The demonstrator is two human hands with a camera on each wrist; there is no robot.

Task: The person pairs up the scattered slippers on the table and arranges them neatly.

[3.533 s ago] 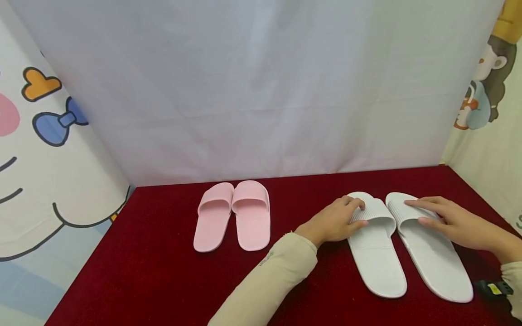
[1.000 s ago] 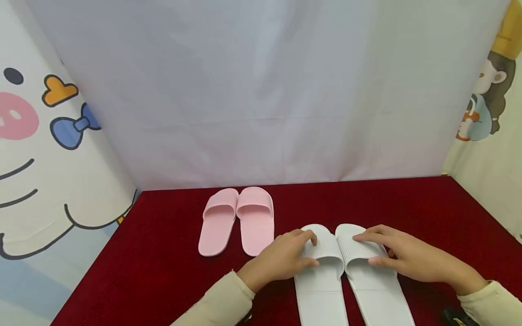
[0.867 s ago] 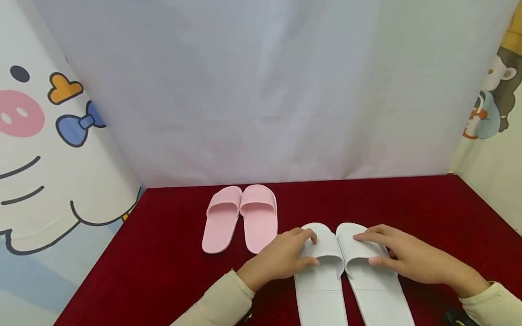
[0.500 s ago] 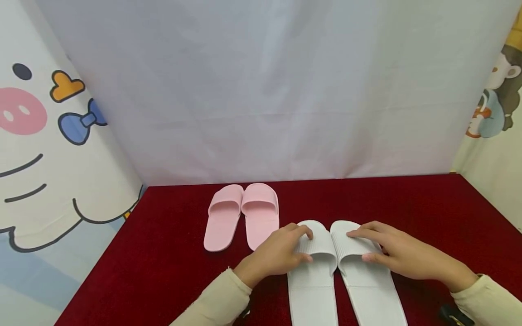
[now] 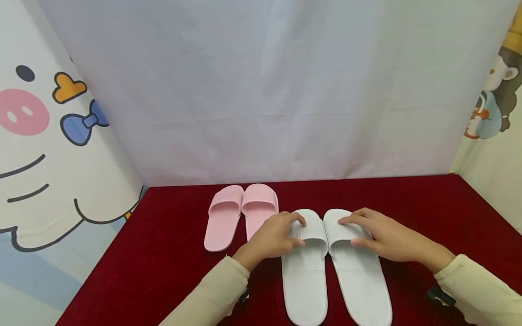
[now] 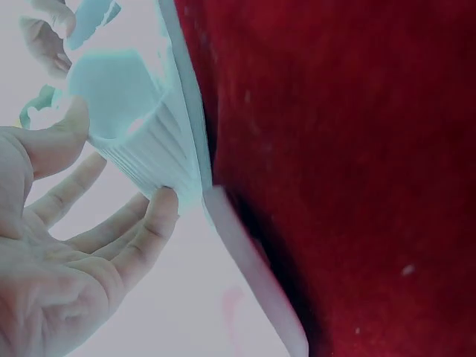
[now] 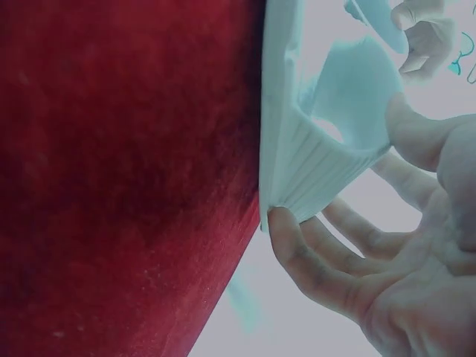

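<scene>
Two white slippers lie side by side on the red cloth, toes away from me, heels slightly apart. My left hand (image 5: 273,237) holds the left white slipper (image 5: 305,290) by its ribbed strap. In the left wrist view, its thumb is at the strap's open edge and a fingertip touches the toe side. My right hand (image 5: 383,235) grips the strap of the right white slipper (image 5: 363,290) the same way, as the right wrist view shows. Just behind and left of my left hand sit a left pink slipper (image 5: 222,224) and a right pink slipper (image 5: 259,206), the latter partly covered by that hand.
The red cloth (image 5: 155,276) covers the whole surface. A pale curtain (image 5: 265,99) hangs along its back edge. Cartoon-printed sheets flank it, one with a pig-like snout (image 5: 24,112) at left. A small black device (image 5: 440,296) is beside the right sleeve.
Both hands have brought the white slippers leftwards, from the right side to near the pink pair. In the last half second they slid a little further left and away from me.
</scene>
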